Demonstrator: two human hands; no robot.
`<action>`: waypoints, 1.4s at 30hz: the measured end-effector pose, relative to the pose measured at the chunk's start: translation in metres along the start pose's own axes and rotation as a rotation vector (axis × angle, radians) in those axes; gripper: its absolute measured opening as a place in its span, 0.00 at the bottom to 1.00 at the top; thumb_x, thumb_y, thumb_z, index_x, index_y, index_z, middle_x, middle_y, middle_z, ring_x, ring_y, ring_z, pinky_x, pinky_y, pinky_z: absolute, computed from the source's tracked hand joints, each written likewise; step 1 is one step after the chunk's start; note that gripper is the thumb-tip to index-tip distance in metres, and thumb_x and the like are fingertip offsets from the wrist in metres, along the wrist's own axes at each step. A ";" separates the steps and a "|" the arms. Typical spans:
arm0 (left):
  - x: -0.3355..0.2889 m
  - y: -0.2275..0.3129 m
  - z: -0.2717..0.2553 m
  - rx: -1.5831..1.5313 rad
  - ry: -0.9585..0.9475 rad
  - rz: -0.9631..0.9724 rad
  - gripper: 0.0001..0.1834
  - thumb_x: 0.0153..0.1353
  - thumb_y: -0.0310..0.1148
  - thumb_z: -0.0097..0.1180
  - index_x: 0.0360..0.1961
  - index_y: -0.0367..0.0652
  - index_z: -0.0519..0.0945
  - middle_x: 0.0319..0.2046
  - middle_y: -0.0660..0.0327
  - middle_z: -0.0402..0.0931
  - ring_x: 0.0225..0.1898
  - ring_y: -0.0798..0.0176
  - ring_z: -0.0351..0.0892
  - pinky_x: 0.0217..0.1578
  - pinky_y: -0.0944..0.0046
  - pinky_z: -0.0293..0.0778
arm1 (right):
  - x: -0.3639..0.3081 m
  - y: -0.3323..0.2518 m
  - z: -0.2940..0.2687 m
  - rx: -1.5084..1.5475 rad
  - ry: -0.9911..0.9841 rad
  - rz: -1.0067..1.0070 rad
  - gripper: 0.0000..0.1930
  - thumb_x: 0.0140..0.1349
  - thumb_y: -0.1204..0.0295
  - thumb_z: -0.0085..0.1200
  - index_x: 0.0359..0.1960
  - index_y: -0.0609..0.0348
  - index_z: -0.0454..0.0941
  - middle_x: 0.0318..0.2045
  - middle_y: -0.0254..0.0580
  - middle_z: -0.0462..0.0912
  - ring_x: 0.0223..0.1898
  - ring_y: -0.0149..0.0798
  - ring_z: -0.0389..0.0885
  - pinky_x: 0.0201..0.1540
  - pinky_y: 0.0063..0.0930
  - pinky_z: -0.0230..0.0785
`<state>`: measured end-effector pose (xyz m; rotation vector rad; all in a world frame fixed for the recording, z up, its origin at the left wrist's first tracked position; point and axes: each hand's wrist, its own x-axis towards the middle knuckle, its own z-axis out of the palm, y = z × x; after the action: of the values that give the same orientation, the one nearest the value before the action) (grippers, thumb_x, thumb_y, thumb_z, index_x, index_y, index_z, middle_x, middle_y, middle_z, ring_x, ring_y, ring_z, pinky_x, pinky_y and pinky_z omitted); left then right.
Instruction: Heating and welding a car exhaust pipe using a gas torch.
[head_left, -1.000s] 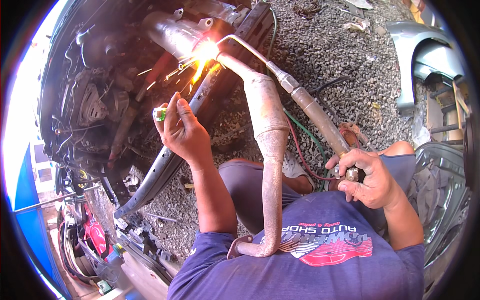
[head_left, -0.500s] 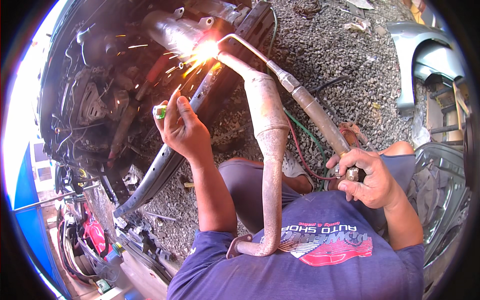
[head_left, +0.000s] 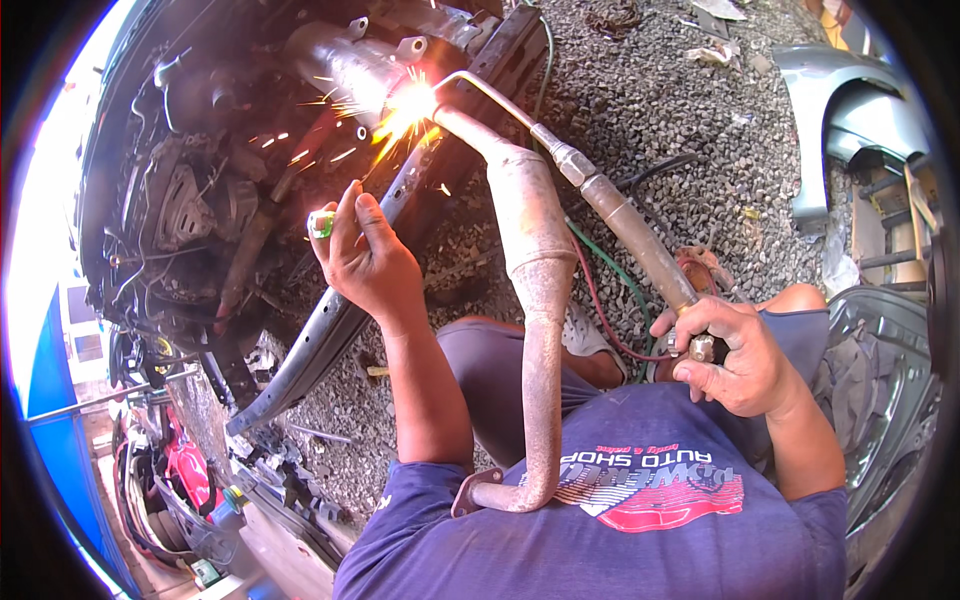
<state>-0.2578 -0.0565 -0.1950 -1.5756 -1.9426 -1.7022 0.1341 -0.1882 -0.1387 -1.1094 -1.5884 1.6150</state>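
My right hand (head_left: 735, 355) is wrapped round the valve end of a gas welding torch (head_left: 635, 230). The torch's bent tip reaches up to a glowing, sparking spot on the joint between a rusty exhaust pipe (head_left: 515, 210) and a larger metal cylinder (head_left: 340, 65). The pipe's lower end, with a flange, lies against my shirt. To the left of the pipe, my left hand (head_left: 372, 260) pinches a thin rod (head_left: 366, 180) pointing toward the sparks; glare hides its far end. A green and silver piece (head_left: 321, 224) shows at that hand's fingers.
A dark steel beam (head_left: 330, 320) runs diagonally under the pipe, beside the vehicle's greasy underside (head_left: 190, 200). Red and green hoses (head_left: 610, 265) lie on the gravel (head_left: 640, 100). A silver fender (head_left: 805, 130) and a car panel (head_left: 885, 350) stand at right.
The sparks have spread into a different pattern, and the glow has shifted slightly. Both hands, the torch and the pipe stay nearly in place.
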 end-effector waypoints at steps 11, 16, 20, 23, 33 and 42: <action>0.001 0.001 -0.001 0.020 -0.018 0.018 0.12 0.80 0.32 0.66 0.55 0.39 0.94 0.40 0.64 0.81 0.29 0.76 0.76 0.25 0.72 0.75 | 0.001 -0.001 -0.001 -0.019 -0.008 -0.007 0.11 0.68 0.75 0.70 0.48 0.62 0.82 0.49 0.48 0.90 0.25 0.29 0.88 0.35 0.27 0.77; 0.000 -0.001 0.001 -0.018 -0.009 -0.001 0.12 0.80 0.32 0.66 0.55 0.39 0.94 0.41 0.63 0.81 0.28 0.76 0.76 0.25 0.72 0.74 | 0.001 -0.002 -0.001 0.003 -0.014 0.015 0.11 0.69 0.77 0.69 0.50 0.63 0.82 0.47 0.46 0.89 0.25 0.29 0.88 0.33 0.26 0.78; 0.000 -0.001 0.002 -0.023 -0.011 -0.024 0.12 0.80 0.33 0.66 0.55 0.40 0.95 0.43 0.63 0.81 0.29 0.76 0.77 0.26 0.72 0.74 | 0.001 -0.003 -0.001 -0.030 -0.004 -0.014 0.12 0.69 0.77 0.69 0.51 0.63 0.83 0.47 0.45 0.89 0.25 0.30 0.88 0.33 0.26 0.78; -0.001 -0.001 0.002 -0.024 0.002 -0.019 0.12 0.80 0.33 0.67 0.55 0.40 0.95 0.45 0.63 0.81 0.29 0.76 0.77 0.26 0.72 0.75 | 0.001 -0.003 -0.002 -0.021 -0.010 -0.004 0.13 0.69 0.78 0.70 0.52 0.63 0.83 0.47 0.44 0.89 0.26 0.30 0.89 0.32 0.26 0.78; -0.001 -0.009 0.002 0.066 0.016 0.047 0.12 0.80 0.34 0.67 0.54 0.39 0.95 0.44 0.63 0.82 0.28 0.75 0.76 0.27 0.71 0.75 | 0.001 -0.004 -0.003 -0.052 -0.015 -0.020 0.14 0.68 0.79 0.70 0.54 0.63 0.83 0.45 0.42 0.88 0.26 0.30 0.88 0.32 0.26 0.79; 0.000 -0.006 0.004 0.013 -0.013 0.014 0.12 0.80 0.33 0.67 0.55 0.39 0.94 0.41 0.64 0.82 0.29 0.75 0.76 0.27 0.71 0.74 | 0.002 -0.008 -0.004 -0.080 -0.019 -0.028 0.13 0.67 0.79 0.70 0.51 0.63 0.83 0.46 0.43 0.89 0.26 0.30 0.89 0.33 0.26 0.79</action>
<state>-0.2605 -0.0523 -0.2006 -1.5961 -1.9400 -1.6746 0.1353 -0.1839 -0.1308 -1.1113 -1.6860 1.5604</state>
